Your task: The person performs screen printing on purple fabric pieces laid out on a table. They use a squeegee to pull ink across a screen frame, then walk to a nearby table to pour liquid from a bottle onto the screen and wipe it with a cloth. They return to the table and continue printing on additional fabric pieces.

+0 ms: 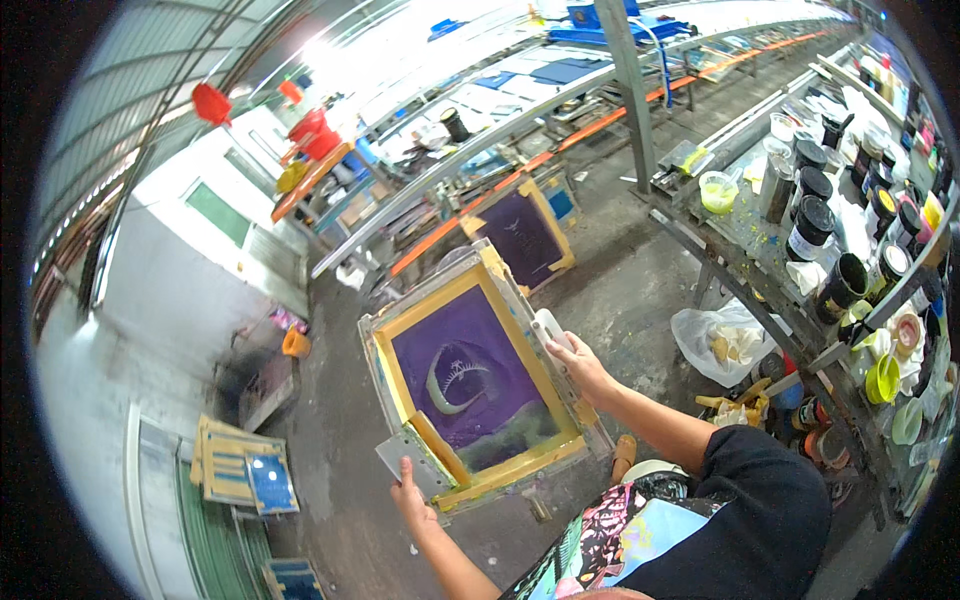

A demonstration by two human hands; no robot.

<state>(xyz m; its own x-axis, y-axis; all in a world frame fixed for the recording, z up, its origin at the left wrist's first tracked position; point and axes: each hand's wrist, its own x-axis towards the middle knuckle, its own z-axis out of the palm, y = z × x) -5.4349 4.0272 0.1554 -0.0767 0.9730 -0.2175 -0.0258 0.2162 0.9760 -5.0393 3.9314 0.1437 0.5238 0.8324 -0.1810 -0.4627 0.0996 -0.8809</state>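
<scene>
A screen-printing frame [560, 402] is tilted in front of me, with yellow tape round a purple mesh [490, 330] that bears a pale curved design. Near its lower left corner, my left hand [412, 500] grips a flat grey plate [398, 458]. A yellow strip [438, 450] lies along that plate's inner edge; I cannot tell whether the two are joined. At the frame's right edge my right hand [585, 370] is closed round a white oblong thing [549, 326] of unclear kind. What bears the frame's weight is hidden.
Another taped screen [520, 235] leans behind. On the right, a bench holds black jars [811, 220], a yellow-green cup [717, 190] and rags. Beneath it lies a plastic bag [722, 340]. A metal post [630, 95] and rail stand ahead; more screens [270, 484] lean at left.
</scene>
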